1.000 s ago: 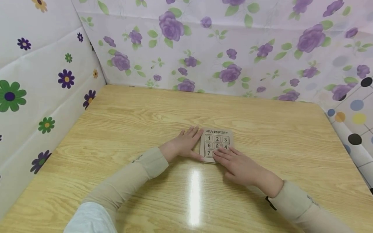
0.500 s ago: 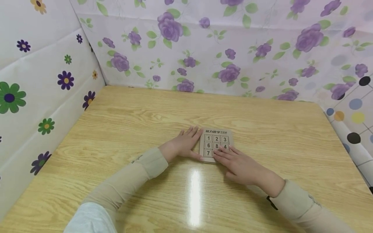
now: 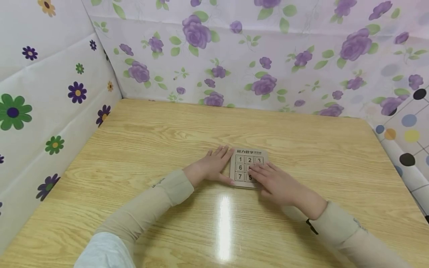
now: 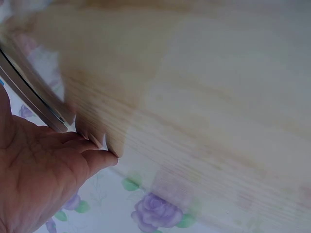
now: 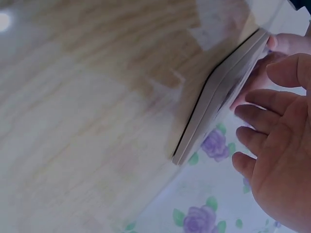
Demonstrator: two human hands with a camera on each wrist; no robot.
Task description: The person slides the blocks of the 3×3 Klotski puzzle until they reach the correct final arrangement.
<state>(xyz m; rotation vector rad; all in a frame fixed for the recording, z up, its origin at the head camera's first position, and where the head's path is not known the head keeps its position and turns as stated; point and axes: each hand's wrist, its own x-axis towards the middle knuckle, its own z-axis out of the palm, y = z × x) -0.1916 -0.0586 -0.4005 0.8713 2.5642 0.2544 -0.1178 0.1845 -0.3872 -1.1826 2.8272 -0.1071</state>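
Note:
A square sliding number puzzle [image 3: 232, 172] lies flat on the wooden table, with printed characters along its top border. Its tiles 1, 2, 3, 6, 7 and 5 show, while fingers cover much of the middle and right ones. My left hand [image 3: 212, 166] rests at the puzzle's left side with fingers spread, fingertips by the upper left edge and thumb at the lower left corner. Over the tiles, the fairly straight fingers of my right hand [image 3: 278, 184] touch the middle and right columns. In the right wrist view the puzzle's side [image 5: 214, 102] appears thin and pale.
The wooden table [image 3: 161, 126] spreads around the puzzle on all sides. Behind it hangs a cloth [image 3: 234, 56] with purple roses; a flowered cloth [image 3: 60, 111] borders the left and a dotted one [image 3: 405, 134] the right. Light glares on the near tabletop.
My right hand has shifted slightly up and right over the puzzle, uncovering the 5 tile and covering the 4 and most of the 8. The left hand has stayed put.

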